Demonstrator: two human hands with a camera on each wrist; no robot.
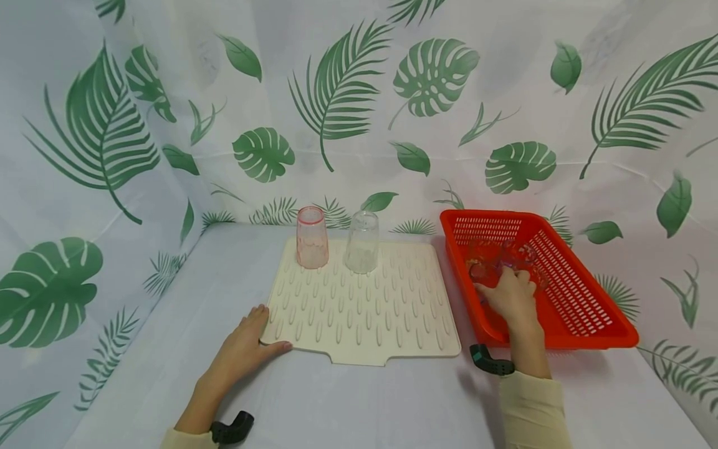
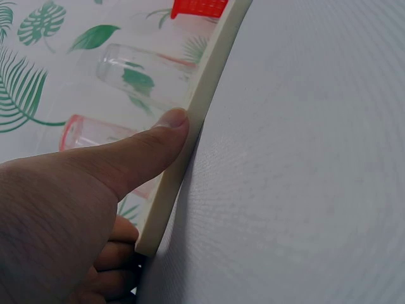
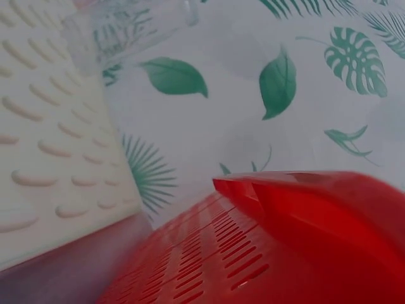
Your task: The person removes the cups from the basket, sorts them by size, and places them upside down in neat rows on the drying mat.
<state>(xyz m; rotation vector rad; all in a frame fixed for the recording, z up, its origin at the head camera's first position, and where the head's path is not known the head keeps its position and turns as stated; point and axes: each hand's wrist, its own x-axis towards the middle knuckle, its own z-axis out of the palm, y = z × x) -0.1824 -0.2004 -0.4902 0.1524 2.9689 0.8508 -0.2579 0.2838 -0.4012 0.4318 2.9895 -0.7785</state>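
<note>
My left hand [image 1: 242, 346] holds the front left corner of a cream ribbed drying mat [image 1: 359, 318], its thumb on the front edge and its fingers along the left side. Upside down at the back of the mat stand a pink-tinted glass [image 1: 312, 243] and, to its right, a clear glass [image 1: 361, 246]. My right hand [image 1: 513, 299] reaches down into a red plastic basket [image 1: 583, 299], with its thumb spread from the fingers. Several coloured transparent glasses [image 1: 507, 252] lie by the fingertips; whether the hand grips one is hidden. The right wrist view shows only the basket's outside, the mat and a glass.
The basket's raised rim [image 1: 628, 340] surrounds the right hand, and its left wall stands close to the mat's right edge. A white cloth [image 1: 348, 405] covers the table. Leaf-patterned sheeting [image 1: 359, 156] hangs behind and at the sides.
</note>
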